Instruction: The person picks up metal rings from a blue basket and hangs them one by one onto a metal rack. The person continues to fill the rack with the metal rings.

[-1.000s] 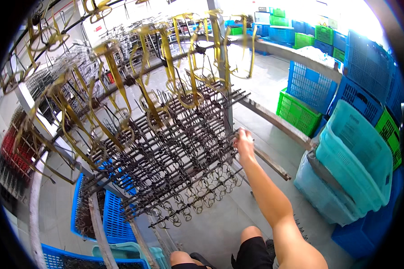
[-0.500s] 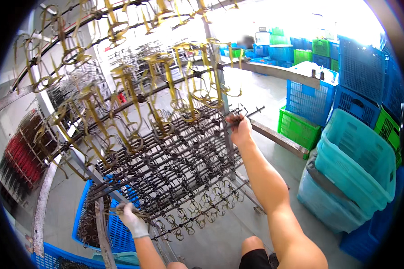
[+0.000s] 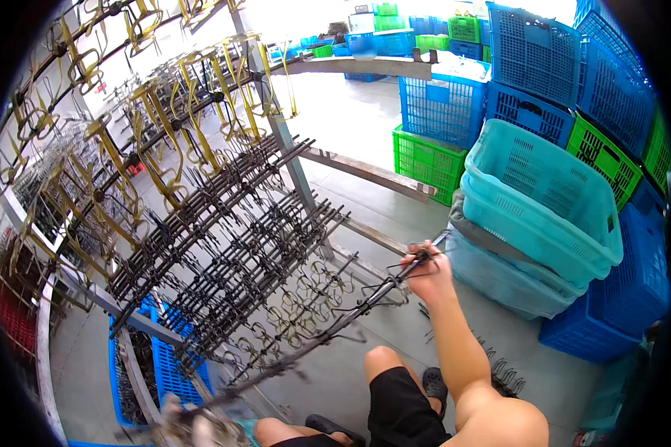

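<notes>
A long dark rod [image 3: 365,303] set with wire hooks slants across in front of my knees, away from the rack. Bare and closed, my right hand [image 3: 429,274] grips it near its upper right end. My left hand [image 3: 197,428], in a pale glove, is at the lower left end and blurred by motion; it appears wrapped round the rod. Beyond the rod, a grey metal rack [image 3: 294,160] carries a dense stack of similar dark hooked rods [image 3: 253,249]. Yellowish hooked hangers [image 3: 156,127] hang from bars higher up on it.
Turquoise baskets [image 3: 537,194] stand at the right, before stacked blue crates [image 3: 533,52] and green crates [image 3: 429,160]. A blue basket [image 3: 175,357] stands under the rack at the left. Wooden beams [image 3: 365,175] jut from the rack. More hooked pieces [image 3: 499,365] lie on the floor by my right arm.
The hooked rod has come away from the rack toward my body, held by both hands. My right hand moved nearer, my left hand lower. The view has swung right.
</notes>
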`<action>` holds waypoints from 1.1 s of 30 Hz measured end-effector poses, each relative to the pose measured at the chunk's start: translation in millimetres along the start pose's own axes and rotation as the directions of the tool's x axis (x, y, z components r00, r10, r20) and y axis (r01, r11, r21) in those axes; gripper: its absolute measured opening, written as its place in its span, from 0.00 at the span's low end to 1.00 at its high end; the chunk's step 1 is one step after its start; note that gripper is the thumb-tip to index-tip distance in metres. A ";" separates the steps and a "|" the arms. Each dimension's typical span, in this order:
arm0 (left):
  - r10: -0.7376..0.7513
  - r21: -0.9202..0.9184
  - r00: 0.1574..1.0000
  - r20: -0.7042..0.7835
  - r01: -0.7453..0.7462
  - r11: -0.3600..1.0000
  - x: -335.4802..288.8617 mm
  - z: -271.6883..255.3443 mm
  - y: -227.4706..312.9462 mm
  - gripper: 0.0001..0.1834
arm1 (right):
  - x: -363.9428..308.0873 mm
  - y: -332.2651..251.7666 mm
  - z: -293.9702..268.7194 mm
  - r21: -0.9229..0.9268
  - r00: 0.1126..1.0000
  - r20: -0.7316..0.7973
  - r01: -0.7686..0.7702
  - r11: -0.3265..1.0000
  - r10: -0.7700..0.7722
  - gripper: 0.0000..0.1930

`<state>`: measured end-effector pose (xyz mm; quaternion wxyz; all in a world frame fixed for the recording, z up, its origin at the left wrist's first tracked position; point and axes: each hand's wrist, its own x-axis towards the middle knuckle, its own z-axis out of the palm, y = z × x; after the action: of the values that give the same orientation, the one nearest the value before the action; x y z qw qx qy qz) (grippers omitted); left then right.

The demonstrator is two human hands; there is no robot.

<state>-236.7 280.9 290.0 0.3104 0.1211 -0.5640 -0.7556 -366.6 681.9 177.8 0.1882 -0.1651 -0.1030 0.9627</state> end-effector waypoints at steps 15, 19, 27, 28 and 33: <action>-0.676 -0.285 0.737 0.008 0.650 0.705 -31.0 -93.8 -199.4 0.07 | 108.7 7.1 -166.6 -0.551 0.980 -0.035 -0.183 0.814 0.196 0.16; -0.481 -0.415 0.875 -0.053 0.419 0.808 -10.2 -70.7 -233.9 0.11 | 95.4 -17.1 -159.5 -0.718 0.963 -0.114 -0.250 0.649 0.246 0.13; -0.602 -0.597 0.795 -0.070 0.451 0.664 -4.1 -75.0 -236.7 0.13 | -47.1 79.6 -122.3 -0.884 0.956 0.149 0.244 0.399 -0.254 0.08; -0.592 -0.620 0.805 -0.048 0.441 0.649 -4.6 -73.3 -234.9 0.13 | -73.1 96.1 -115.1 -0.892 0.966 0.200 0.250 0.377 -0.165 0.08; -0.508 -0.626 0.861 0.033 0.414 0.661 -9.5 -65.1 -210.7 0.13 | -147.2 152.1 -118.8 -0.919 0.932 0.314 0.251 0.303 0.181 0.08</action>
<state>-264.6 272.1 71.2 0.1704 0.2071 -0.2143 -0.9392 -245.4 501.7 69.5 0.0532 -0.0622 -0.6870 0.7220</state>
